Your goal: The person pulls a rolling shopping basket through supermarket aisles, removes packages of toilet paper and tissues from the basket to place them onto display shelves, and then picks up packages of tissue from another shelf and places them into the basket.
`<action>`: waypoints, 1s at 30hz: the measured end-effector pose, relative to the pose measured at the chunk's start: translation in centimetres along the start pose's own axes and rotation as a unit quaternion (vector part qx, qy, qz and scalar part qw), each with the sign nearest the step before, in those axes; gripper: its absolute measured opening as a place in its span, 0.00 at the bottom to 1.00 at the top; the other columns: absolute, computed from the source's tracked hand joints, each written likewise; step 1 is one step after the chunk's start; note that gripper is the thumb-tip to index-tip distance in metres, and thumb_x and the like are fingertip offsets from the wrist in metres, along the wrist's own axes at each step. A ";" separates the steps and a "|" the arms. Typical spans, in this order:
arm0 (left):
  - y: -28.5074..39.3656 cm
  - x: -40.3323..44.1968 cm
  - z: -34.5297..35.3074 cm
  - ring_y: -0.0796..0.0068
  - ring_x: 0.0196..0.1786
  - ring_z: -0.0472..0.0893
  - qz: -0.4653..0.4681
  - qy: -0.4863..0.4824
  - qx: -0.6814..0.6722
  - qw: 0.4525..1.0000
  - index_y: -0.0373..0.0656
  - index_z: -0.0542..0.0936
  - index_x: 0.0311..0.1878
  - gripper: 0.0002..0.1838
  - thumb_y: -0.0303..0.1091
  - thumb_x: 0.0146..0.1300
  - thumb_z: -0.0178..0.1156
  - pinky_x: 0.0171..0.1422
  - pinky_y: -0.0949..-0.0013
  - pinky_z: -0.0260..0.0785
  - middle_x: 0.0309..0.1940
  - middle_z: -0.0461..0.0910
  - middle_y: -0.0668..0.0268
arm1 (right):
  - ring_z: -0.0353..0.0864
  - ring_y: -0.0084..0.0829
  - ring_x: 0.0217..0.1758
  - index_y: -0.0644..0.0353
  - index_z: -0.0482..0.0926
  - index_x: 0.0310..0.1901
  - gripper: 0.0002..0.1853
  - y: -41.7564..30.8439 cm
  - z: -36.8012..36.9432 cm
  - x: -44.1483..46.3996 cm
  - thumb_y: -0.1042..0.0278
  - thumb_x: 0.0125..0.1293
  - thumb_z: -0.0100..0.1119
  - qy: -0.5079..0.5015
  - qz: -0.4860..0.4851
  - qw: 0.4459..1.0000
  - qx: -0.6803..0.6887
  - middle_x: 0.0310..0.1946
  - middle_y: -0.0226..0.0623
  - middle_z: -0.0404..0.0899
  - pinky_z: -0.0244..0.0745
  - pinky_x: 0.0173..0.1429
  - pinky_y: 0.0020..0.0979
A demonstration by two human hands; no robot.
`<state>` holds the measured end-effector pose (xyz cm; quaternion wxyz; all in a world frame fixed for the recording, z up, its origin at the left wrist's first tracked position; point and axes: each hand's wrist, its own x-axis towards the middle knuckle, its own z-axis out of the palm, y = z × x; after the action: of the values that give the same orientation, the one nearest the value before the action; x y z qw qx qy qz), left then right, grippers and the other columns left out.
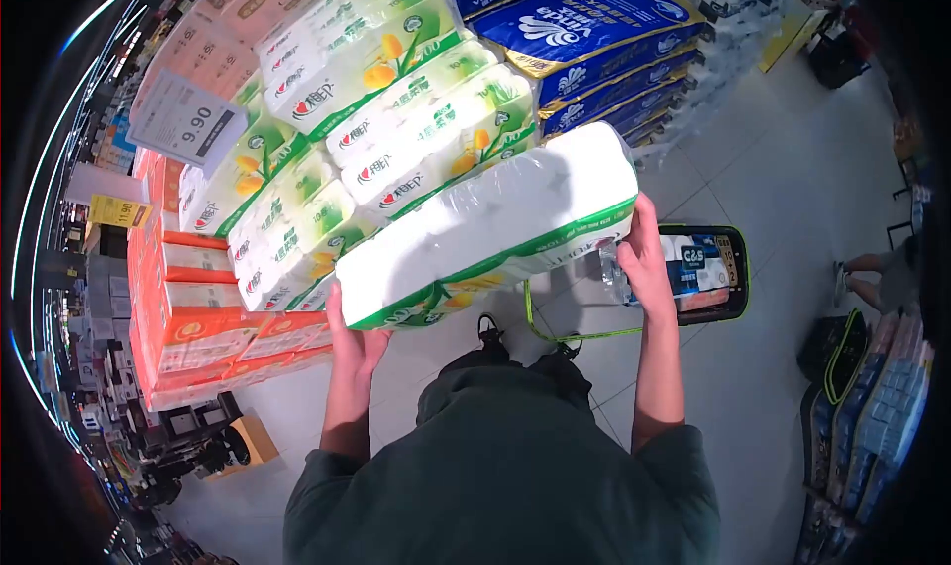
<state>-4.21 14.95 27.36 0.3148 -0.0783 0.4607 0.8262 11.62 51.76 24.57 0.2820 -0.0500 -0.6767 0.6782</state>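
A long white and green tissue pack [485,223] is held between my two hands, tilted up toward the right. My left hand [355,329] grips its lower left end, with the fingers partly hidden beneath. At its right end, my right hand [644,258] is closed round the corner. Just beyond the pack are stacked green and white tissue packs [436,134] with yellow flowers. Blue Vinda packs [584,25] lie at the upper right of the stack. Below my right hand, a black basket [738,273] with a green rim contains a dark blue C&S pack [693,260].
Orange packs [198,317] are stacked at the left, under a 9.90 price sign [188,119]. Another dark basket [837,352] and wrapped packs [892,397] stand at the right. Part of another person [867,273] shows at the right edge.
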 end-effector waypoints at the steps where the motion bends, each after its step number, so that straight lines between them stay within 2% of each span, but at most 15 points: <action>1: 0.6 -0.5 0.1 0.61 0.64 0.69 0.012 0.005 -0.010 1.000 0.42 0.59 0.70 0.40 0.63 0.64 0.49 0.66 0.57 0.63 0.64 0.67 0.57 | 0.63 0.33 0.65 0.58 0.58 0.67 0.34 -1.6 1.7 1.7 0.57 0.64 0.60 0.006 0.020 1.000 0.021 0.61 0.39 0.64 0.59 0.67 0.35; 3: 1.7 -1.9 0.7 0.61 0.66 0.66 0.048 -0.088 -0.029 0.995 0.45 0.52 0.73 0.45 0.69 0.64 0.45 0.67 0.53 0.61 0.69 0.60 0.58 | 0.70 0.27 0.59 0.58 0.57 0.67 0.36 -2.6 4.3 4.5 0.72 0.60 0.65 0.012 0.022 1.000 0.002 0.57 0.36 0.69 0.67 0.61 0.31; 6: 2.3 -1.6 -2.8 0.61 0.68 0.63 0.173 -0.094 0.110 0.974 0.47 0.46 0.74 0.46 0.70 0.64 0.42 0.67 0.50 0.60 0.72 0.54 0.59 | 0.72 0.27 0.57 0.60 0.58 0.66 0.34 -2.7 8.0 7.3 0.72 0.61 0.64 0.009 0.036 0.999 0.038 0.56 0.38 0.69 0.70 0.58 0.29; 7: 2.9 -2.0 -2.5 0.64 0.69 0.62 0.195 -0.074 0.160 0.965 0.47 0.47 0.74 0.41 0.60 0.68 0.48 0.66 0.54 0.61 0.71 0.54 0.60 | 0.72 0.27 0.57 0.60 0.58 0.66 0.34 -2.6 9.2 8.0 0.72 0.61 0.64 -0.006 0.033 0.999 0.039 0.56 0.38 0.69 0.70 0.58 0.29; 8: 3.9 -1.8 -1.8 0.67 0.66 0.64 0.169 0.024 0.201 0.965 0.46 0.48 0.73 0.36 0.40 0.68 0.54 0.62 0.63 0.63 0.68 0.59 0.59 | 0.73 0.27 0.56 0.61 0.58 0.66 0.34 -2.6 10.6 8.6 0.72 0.61 0.64 -0.004 0.035 0.998 0.048 0.56 0.38 0.69 0.71 0.57 0.29; 9: 4.6 -1.6 -3.3 0.68 0.65 0.65 0.181 0.039 0.269 0.945 0.45 0.49 0.72 0.36 0.33 0.65 0.54 0.62 0.66 0.64 0.66 0.60 0.59 | 0.73 0.28 0.56 0.61 0.58 0.66 0.34 -2.4 11.9 9.0 0.72 0.62 0.64 -0.003 0.038 0.998 0.056 0.56 0.38 0.69 0.72 0.57 0.29; 13: 7.2 -2.0 -5.9 0.72 0.60 0.69 0.213 0.073 0.361 0.905 0.44 0.51 0.71 0.36 0.23 0.61 0.53 0.60 0.70 0.65 0.59 0.68 0.60 | 0.74 0.30 0.56 0.63 0.59 0.66 0.34 -2.0 16.3 10.8 0.72 0.61 0.64 -0.001 0.040 0.998 0.051 0.57 0.38 0.68 0.73 0.57 0.29; 14: 6.8 -1.9 -6.4 0.72 0.60 0.69 0.217 0.083 0.355 0.906 0.44 0.51 0.71 0.36 0.23 0.61 0.53 0.60 0.70 0.65 0.59 0.68 0.60 | 0.71 0.30 0.59 0.62 0.60 0.67 0.35 -2.6 16.8 11.2 0.73 0.59 0.66 -0.004 0.038 0.997 0.064 0.59 0.39 0.66 0.71 0.59 0.30; 17: 4.6 -1.0 -7.9 0.77 0.54 0.73 0.258 0.028 0.072 0.963 0.43 0.57 0.68 0.32 0.25 0.62 0.57 0.55 0.72 0.68 0.53 0.73 0.67 | 0.68 0.32 0.60 0.58 0.60 0.68 0.40 -6.0 18.8 12.9 0.76 0.54 0.68 -0.010 -0.100 0.995 0.004 0.58 0.39 0.60 0.68 0.63 0.33; 20: 1.8 0.6 -9.9 0.76 0.54 0.74 0.237 -0.001 -0.017 0.971 0.44 0.62 0.64 0.29 0.26 0.61 0.61 0.56 0.71 0.68 0.55 0.72 0.68 | 0.66 0.36 0.64 0.49 0.53 0.71 0.43 -8.2 20.9 13.9 0.58 0.58 0.68 -0.002 -0.136 0.987 0.079 0.63 0.37 0.58 0.65 0.66 0.38; 22: 0.1 1.0 -8.8 0.77 0.54 0.74 0.229 -0.017 -0.044 0.972 0.45 0.64 0.62 0.27 0.26 0.61 0.63 0.54 0.72 0.69 0.54 0.72 0.70 | 0.63 0.36 0.68 0.53 0.52 0.71 0.39 -6.9 23.7 14.3 0.50 0.65 0.59 -0.034 -0.075 0.960 0.267 0.67 0.39 0.59 0.62 0.69 0.40; 24: -1.4 1.7 -7.7 0.78 0.55 0.74 0.195 -0.024 -0.085 0.977 0.45 0.63 0.63 0.27 0.26 0.63 0.61 0.55 0.72 0.69 0.55 0.72 0.69 | 0.61 0.36 0.70 0.57 0.51 0.71 0.37 -2.7 24.8 13.5 0.54 0.67 0.56 0.001 0.107 0.931 0.350 0.68 0.40 0.59 0.58 0.71 0.40; 26: -2.3 2.1 -7.2 0.70 0.63 0.71 0.136 -0.036 -0.128 0.982 0.47 0.58 0.68 0.28 0.29 0.68 0.56 0.66 0.60 0.66 0.63 0.67 0.67 | 0.63 0.36 0.68 0.60 0.52 0.70 0.36 -1.6 26.3 13.2 0.61 0.66 0.58 0.006 -0.001 0.985 0.170 0.67 0.40 0.60 0.59 0.70 0.39; 28: -3.0 2.5 -6.8 0.69 0.64 0.69 0.090 -0.028 -0.134 0.987 0.44 0.57 0.68 0.26 0.30 0.70 0.53 0.68 0.58 0.65 0.64 0.65 0.65 | 0.67 0.35 0.62 0.59 0.47 0.71 0.43 -5.7 29.2 13.2 0.71 0.58 0.63 0.002 -0.044 0.993 0.110 0.62 0.41 0.63 0.63 0.65 0.36; 30: -2.3 2.2 -6.3 0.70 0.63 0.70 0.021 -0.106 0.059 0.992 0.42 0.56 0.68 0.26 0.32 0.71 0.51 0.67 0.60 0.65 0.64 0.64 0.63 | 0.67 0.37 0.62 0.58 0.42 0.71 0.52 -9.2 31.0 14.1 0.74 0.51 0.68 -0.052 -0.090 0.992 0.077 0.61 0.45 0.62 0.65 0.64 0.36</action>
<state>-5.57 11.71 21.30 0.3484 0.0384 0.4742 0.8076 -11.19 29.87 40.12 0.3092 0.0684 -0.6384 0.7015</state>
